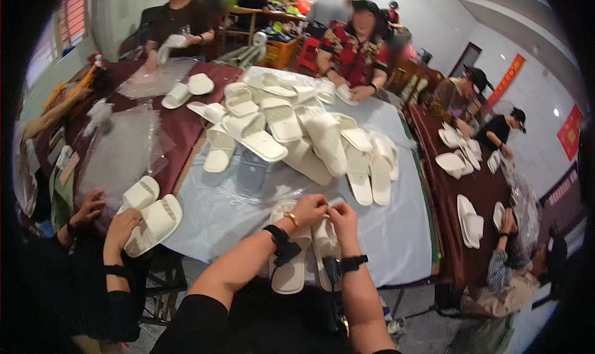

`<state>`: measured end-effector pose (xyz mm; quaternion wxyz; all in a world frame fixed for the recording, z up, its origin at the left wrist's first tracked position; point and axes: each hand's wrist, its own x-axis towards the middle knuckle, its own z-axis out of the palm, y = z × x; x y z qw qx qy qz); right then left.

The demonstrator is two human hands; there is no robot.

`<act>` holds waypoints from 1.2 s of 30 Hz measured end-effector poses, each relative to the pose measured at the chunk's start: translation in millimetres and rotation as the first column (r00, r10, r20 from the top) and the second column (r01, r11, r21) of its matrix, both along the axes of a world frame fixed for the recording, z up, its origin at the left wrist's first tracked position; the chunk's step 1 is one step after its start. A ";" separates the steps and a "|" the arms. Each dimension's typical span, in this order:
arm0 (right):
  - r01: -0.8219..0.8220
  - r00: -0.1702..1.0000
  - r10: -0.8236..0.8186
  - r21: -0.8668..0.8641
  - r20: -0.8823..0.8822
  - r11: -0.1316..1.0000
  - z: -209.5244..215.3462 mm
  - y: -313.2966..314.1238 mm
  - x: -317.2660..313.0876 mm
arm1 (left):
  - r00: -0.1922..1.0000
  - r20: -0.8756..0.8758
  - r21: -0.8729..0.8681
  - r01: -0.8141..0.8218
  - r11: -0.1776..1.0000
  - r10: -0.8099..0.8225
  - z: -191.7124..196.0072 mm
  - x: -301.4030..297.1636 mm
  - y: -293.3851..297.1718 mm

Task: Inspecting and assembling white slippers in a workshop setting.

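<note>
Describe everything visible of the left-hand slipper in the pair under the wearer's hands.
The slipper is off-white, foam- or rubber-like, with a rounded heel toward the wearer and toe away. It lies insole up at the near edge of the table, beside its mate. The left hand and black wrist device hide part of it; contact is unclear.

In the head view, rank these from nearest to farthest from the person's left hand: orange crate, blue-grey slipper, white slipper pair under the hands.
1. White slipper pair: directly below the left hand.
2. Blue-grey slipper: ahead and left, at the pile's near edge.
3. Orange crate: background, beyond the table.
</note>
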<state>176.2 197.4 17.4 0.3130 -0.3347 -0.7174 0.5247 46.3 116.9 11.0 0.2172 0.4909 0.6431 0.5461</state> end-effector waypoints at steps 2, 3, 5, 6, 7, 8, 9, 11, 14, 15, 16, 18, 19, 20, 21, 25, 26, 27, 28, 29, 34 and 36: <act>-0.020 1.000 0.019 0.006 0.012 1.000 -5.5 1.2 -4.8 | 1.000 0.018 -0.003 -0.022 1.000 0.022 1.9 -3.7 -3.8; -0.034 0.999 0.033 0.031 0.040 0.999 -1.8 -1.8 -8.4 | 0.999 0.030 -0.037 -0.028 0.999 0.029 5.0 -5.2 -7.8; -0.008 0.999 0.007 0.031 0.045 0.999 -5.4 1.7 -10.4 | 0.999 -0.001 -0.051 -0.036 0.998 0.036 7.7 -5.0 -7.8; -0.017 0.999 0.015 0.036 0.041 0.999 -4.4 2.3 -10.1 | 1.000 0.004 -0.059 -0.010 0.998 0.011 10.2 -2.8 -6.8; 0.006 0.999 -0.008 0.029 0.045 1.000 -2.3 3.4 -7.3 | 0.999 0.000 -0.043 -0.033 0.999 0.033 13.1 -0.3 -6.0; 0.003 1.000 -0.003 -0.012 0.015 1.000 5.0 -0.5 -8.6 | 0.998 -0.006 -0.029 -0.070 0.997 0.069 13.2 -1.2 -6.8; -0.005 1.000 0.004 -0.052 -0.016 0.999 8.2 -3.7 -8.1 | 0.997 0.043 -0.026 -0.070 0.997 0.071 12.7 -1.6 -7.0; 0.031 0.998 -0.033 -0.059 -0.047 0.998 4.6 -3.8 -5.9 | 0.997 0.042 -0.039 -0.060 0.997 0.062 16.0 1.7 -6.9; 0.048 0.993 -0.058 -0.104 -0.101 0.993 6.2 -5.7 -1.8 | 0.997 0.045 -0.035 -0.060 0.998 0.061 19.5 5.2 -6.3; 0.052 0.993 -0.066 -0.148 -0.096 0.988 10.0 -7.8 -2.3 | 0.997 0.049 -0.027 -0.062 0.998 0.063 19.4 5.0 -8.1; 0.055 0.993 -0.073 -0.192 -0.089 0.980 12.1 -8.7 -2.9 | 0.996 0.048 -0.026 -0.073 0.997 0.074 19.4 4.6 -9.3; 0.043 0.994 -0.057 -0.141 -0.098 0.989 3.6 -2.4 -0.9 | 0.997 0.069 -0.040 -0.038 0.998 0.041 22.0 8.0 -7.9; 0.051 0.991 -0.068 -0.149 -0.114 0.987 -1.2 -0.5 0.3 | 0.996 0.086 -0.036 -0.022 0.999 0.025 16.9 6.8 -5.6; 0.054 0.989 -0.075 -0.162 -0.128 0.985 -1.1 -2.2 -1.2 | 0.996 0.088 -0.034 -0.029 0.999 0.032 15.6 5.8 -6.8; 0.047 0.990 -0.068 -0.161 -0.127 0.986 -1.2 -4.0 -2.5 | 0.997 0.052 -0.029 -0.056 0.998 0.057 14.2 4.9 -7.9; 0.056 0.996 -0.064 -0.125 -0.065 0.991 0.4 -8.1 -5.8 | 0.990 -0.068 0.031 -0.121 0.992 0.123 13.7 5.3 -9.2; 0.061 0.998 -0.064 -0.107 -0.030 0.992 -0.2 -7.6 -6.2 | 0.990 -0.066 0.032 -0.124 0.992 0.126 15.1 5.5 -9.3; 0.057 0.998 -0.061 -0.105 -0.028 0.993 -1.3 -6.3 -7.0 | 0.986 -0.118 0.022 -0.114 0.993 0.115 16.5 5.1 -9.5; 0.052 0.999 -0.051 -0.076 0.018 0.996 -2.8 -4.1 -8.1 | 0.980 -0.168 0.011 -0.105 0.994 0.105 17.7 4.7 -9.7; 0.047 0.997 -0.044 -0.046 0.065 0.998 -5.9 -0.6 -7.7 | 0.980 -0.165 0.014 -0.107 0.994 0.108 19.5 5.9 -9.3; -0.017 1.000 0.018 -0.056 0.017 0.998 -10.7 6.8 -10.0 | 0.977 -0.208 0.011 -0.049 0.999 0.050 23.1 6.1 -8.8; -0.021 1.000 0.021 -0.075 -0.005 0.997 -10.2 11.1 -8.0 | 0.973 -0.227 0.013 -0.049 0.999 0.051 25.3 9.0 -7.9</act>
